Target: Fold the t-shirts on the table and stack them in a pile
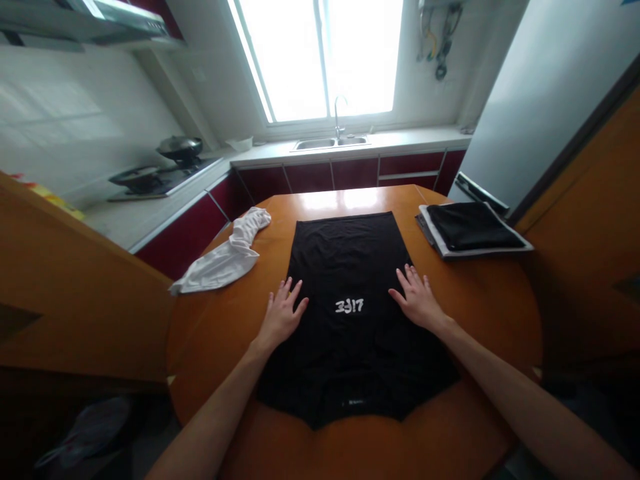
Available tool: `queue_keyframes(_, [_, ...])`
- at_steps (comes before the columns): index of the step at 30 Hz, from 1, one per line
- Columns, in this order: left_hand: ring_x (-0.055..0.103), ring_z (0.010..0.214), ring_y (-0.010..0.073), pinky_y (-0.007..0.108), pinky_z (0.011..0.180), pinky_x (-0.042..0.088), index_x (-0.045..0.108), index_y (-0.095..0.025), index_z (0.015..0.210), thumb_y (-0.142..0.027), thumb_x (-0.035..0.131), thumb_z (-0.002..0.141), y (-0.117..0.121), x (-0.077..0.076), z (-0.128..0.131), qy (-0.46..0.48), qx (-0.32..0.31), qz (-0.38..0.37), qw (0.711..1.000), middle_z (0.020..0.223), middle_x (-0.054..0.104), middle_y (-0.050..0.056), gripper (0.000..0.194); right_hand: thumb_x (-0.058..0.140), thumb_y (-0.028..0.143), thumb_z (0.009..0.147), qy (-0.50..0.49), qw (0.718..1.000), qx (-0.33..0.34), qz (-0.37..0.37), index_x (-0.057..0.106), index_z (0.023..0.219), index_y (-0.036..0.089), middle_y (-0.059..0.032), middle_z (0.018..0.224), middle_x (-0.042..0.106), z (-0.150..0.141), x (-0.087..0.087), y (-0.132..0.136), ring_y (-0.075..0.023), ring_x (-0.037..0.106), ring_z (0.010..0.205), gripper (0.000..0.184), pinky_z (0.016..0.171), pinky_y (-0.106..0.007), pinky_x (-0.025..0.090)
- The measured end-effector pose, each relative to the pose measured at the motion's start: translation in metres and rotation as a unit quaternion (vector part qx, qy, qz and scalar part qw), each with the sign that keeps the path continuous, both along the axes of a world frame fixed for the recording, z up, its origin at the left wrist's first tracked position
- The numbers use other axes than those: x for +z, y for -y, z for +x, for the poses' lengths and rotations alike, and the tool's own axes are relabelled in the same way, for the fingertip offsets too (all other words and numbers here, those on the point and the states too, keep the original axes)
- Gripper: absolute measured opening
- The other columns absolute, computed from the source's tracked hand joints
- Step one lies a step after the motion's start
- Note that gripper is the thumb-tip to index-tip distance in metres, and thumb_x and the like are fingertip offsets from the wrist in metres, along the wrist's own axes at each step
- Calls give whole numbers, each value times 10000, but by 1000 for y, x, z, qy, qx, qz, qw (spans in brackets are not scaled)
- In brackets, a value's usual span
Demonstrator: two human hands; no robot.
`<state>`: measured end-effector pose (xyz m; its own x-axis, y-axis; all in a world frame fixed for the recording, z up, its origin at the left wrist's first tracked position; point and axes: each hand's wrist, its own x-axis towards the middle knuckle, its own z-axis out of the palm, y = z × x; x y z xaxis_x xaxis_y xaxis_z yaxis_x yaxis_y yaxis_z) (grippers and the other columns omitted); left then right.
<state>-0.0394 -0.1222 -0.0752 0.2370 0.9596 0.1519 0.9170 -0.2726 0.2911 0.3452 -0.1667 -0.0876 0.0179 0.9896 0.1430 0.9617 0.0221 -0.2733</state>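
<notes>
A black T-shirt [350, 263] lies spread flat on the wooden table, its neck edge toward me and its hem toward the window. White lettering on its middle appears upside down from here. My left hand [284, 312] rests on the shirt's left edge, fingers spread and holding nothing. On the opposite edge lies my right hand [417, 300], also open, with its fingertips on the cloth. The shirt's lower corners near me spread outward, and a small pale label mark shows near the neck.
A crumpled white garment [225, 260] lies at the table's left. Folded black, white and grey clothes [475, 227] are stacked at the right. Beyond the round wooden table [210, 353] are a sink [315, 143], a stove [165, 180] with pans, and a fridge [525, 100].
</notes>
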Motion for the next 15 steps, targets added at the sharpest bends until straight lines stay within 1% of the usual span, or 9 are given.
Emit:
queue_keyframes(4, [246, 1520, 310, 601, 1194, 247, 432, -178, 1518, -469, 385, 1031, -1, 4, 0, 41, 19, 39, 998, 1620, 328, 156, 570, 280, 568, 1026, -19, 999, 6, 40, 351, 1561, 119, -188, 1652, 221, 0, 6, -1, -312, 159, 1539, 702, 1210, -583, 181])
queue_keyframes(7, [254, 1520, 282, 574, 1212, 225, 422, -198, 1525, -459, 374, 1034, 1, 10, 1, 57, -2, 57, 997, 1613, 355, 128, 558, 283, 560, 1029, -29, 998, 22, 53, 362, 1558, 142, -174, 1652, 232, -3, 10, 0, -300, 174, 1537, 678, 1209, -576, 194])
queue_keyframes(10, [225, 1528, 301, 592, 1206, 219, 397, -211, 1543, -480, 377, 1034, 5, 9, 2, 27, -22, 28, 999, 1626, 330, 122, 576, 304, 549, 1029, -21, 998, 29, 43, 370, 1554, 141, -170, 1648, 245, -7, 7, 1, -292, 183, 1536, 669, 1214, -567, 185])
queue_keyframes(13, [180, 1534, 334, 608, 1199, 211, 415, -238, 1538, -510, 416, 1020, 7, 2, 2, -25, -40, -4, 999, 1638, 302, 124, 585, 338, 548, 1022, -7, 999, 25, 18, 406, 1534, 127, -185, 1631, 284, -8, 2, 2, -307, 211, 1527, 667, 1207, -570, 201])
queue_keyframes(15, [159, 1539, 333, 601, 1203, 203, 413, -250, 1540, -519, 415, 1019, 7, -1, 1, -39, -45, -6, 998, 1645, 284, 120, 586, 347, 548, 1019, -8, 1000, 21, 17, 418, 1529, 132, -188, 1629, 289, -7, 0, 1, -311, 225, 1523, 662, 1201, -574, 214])
